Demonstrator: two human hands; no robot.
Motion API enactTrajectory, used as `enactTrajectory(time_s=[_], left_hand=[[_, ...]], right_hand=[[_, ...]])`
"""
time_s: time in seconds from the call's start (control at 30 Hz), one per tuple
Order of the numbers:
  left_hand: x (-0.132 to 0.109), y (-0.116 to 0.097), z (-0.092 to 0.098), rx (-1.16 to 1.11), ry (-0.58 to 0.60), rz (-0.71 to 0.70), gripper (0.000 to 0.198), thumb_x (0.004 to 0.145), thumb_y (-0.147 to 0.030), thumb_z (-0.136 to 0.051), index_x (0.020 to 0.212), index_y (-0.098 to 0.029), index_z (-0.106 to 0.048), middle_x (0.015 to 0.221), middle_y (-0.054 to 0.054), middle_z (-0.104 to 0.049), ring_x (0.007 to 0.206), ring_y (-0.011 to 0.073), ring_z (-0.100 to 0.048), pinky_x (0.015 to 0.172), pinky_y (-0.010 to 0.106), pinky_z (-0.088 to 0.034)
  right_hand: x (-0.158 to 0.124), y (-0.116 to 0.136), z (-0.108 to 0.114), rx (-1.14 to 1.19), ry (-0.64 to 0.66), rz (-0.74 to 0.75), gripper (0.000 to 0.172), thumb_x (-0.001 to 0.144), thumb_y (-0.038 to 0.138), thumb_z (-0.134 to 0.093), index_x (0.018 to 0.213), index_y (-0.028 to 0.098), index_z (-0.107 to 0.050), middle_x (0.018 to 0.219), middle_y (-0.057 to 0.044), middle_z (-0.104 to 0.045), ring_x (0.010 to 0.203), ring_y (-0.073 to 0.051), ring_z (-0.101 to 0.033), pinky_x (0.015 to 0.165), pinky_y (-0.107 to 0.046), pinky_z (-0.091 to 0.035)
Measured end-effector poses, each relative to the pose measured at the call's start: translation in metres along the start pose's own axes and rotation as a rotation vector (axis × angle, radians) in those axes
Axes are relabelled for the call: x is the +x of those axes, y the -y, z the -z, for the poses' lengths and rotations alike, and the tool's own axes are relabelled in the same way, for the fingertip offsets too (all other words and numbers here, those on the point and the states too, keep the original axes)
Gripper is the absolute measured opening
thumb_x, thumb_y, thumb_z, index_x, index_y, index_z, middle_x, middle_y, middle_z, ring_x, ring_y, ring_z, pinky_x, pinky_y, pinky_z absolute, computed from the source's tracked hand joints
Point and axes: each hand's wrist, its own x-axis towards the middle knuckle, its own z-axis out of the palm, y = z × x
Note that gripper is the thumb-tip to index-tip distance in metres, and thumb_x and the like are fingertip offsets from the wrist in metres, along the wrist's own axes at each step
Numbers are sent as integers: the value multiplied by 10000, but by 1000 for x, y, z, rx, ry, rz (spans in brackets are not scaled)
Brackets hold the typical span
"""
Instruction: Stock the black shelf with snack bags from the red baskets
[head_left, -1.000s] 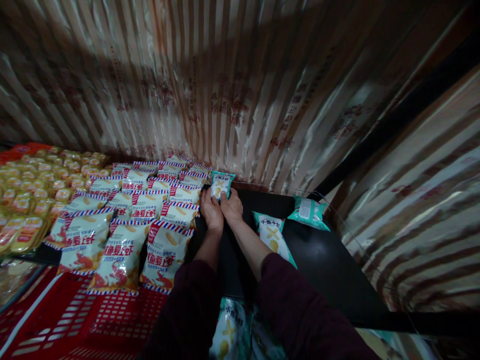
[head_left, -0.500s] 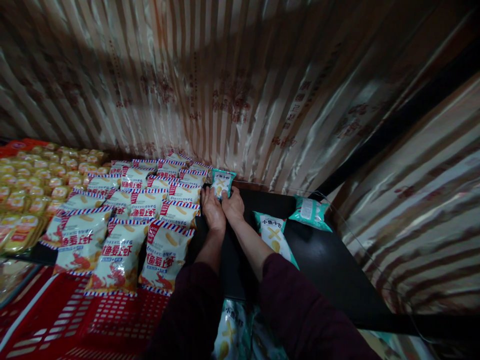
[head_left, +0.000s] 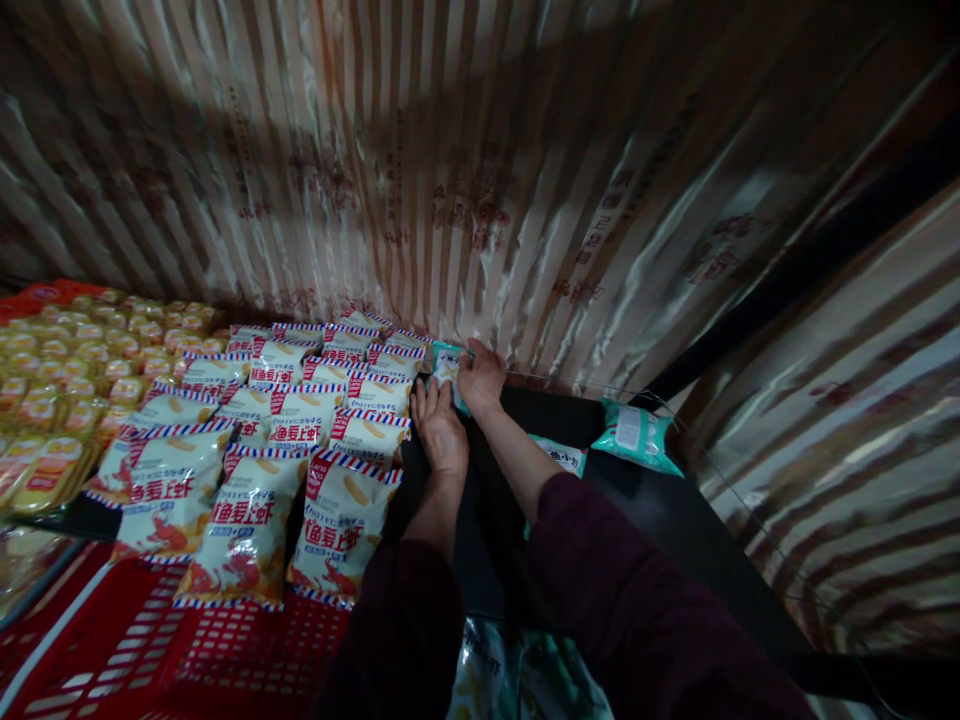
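A small teal-and-white snack bag (head_left: 448,362) stands at the back of the black shelf (head_left: 637,520), against the end of the rows of white snack bags with red-and-blue striped edges (head_left: 341,515). My left hand (head_left: 441,432) lies with fingers stretched out over the lower front of the teal bag. At the bag's right side, my right hand (head_left: 481,380) is open, its fingers extended along the edge. Partly behind my right forearm lies another teal bag (head_left: 561,455). One more teal bag (head_left: 637,437) rests farther right, back side up.
Yellow packaged snacks (head_left: 67,370) fill the shelf's left part. A red plastic basket (head_left: 247,650) is below at the front left, and more teal bags (head_left: 525,675) are below my arms. A striped, wrinkled curtain (head_left: 480,180) hangs behind; a thin wire runs along the shelf's edge.
My hands have moved apart: the right has shifted up and right to the bag's side, the left slightly down. The bag sits closer to the striped-edge bags. The camera view has shifted slightly.
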Motion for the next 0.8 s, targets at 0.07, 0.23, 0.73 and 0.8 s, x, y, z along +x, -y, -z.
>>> enactTrajectory(time_s=[0.07,0.23,0.73,0.8], left_hand=[[-1,-3,2,55,19,-25,429,865,-85,-369,1218,-172,-597,1371,98,-516,1375,244,-319,1146,467,-217],[-4,-7,4,141,9,-26,427,862,-82,-377,1223,-153,-594,1347,127,-529,1305,266,-411,1122,466,-262],[-2,-4,-1,133,-55,-12,384,872,-85,-396,1158,-159,-642,1277,143,-555,1239,283,-437,1049,456,-367],[-2,-4,-2,126,-80,-16,384,869,-79,-401,1147,-174,-647,1273,138,-558,1239,281,-438,1045,472,-371]], right_hand=[[19,2,-2,-73,63,43,385,911,236,-383,1253,185,-552,1260,-85,-594,1245,-226,-439,1052,-403,-305],[50,5,-9,-150,199,46,296,888,212,-439,1052,196,-685,1122,-63,-682,1116,-210,-569,1009,-358,-355],[68,15,-32,-236,189,-38,274,853,252,-505,966,116,-713,1054,-158,-698,1038,-276,-632,848,-348,-464],[66,15,-33,-233,167,-29,285,867,247,-476,968,123,-712,1048,-151,-701,1022,-267,-637,840,-341,-467]])
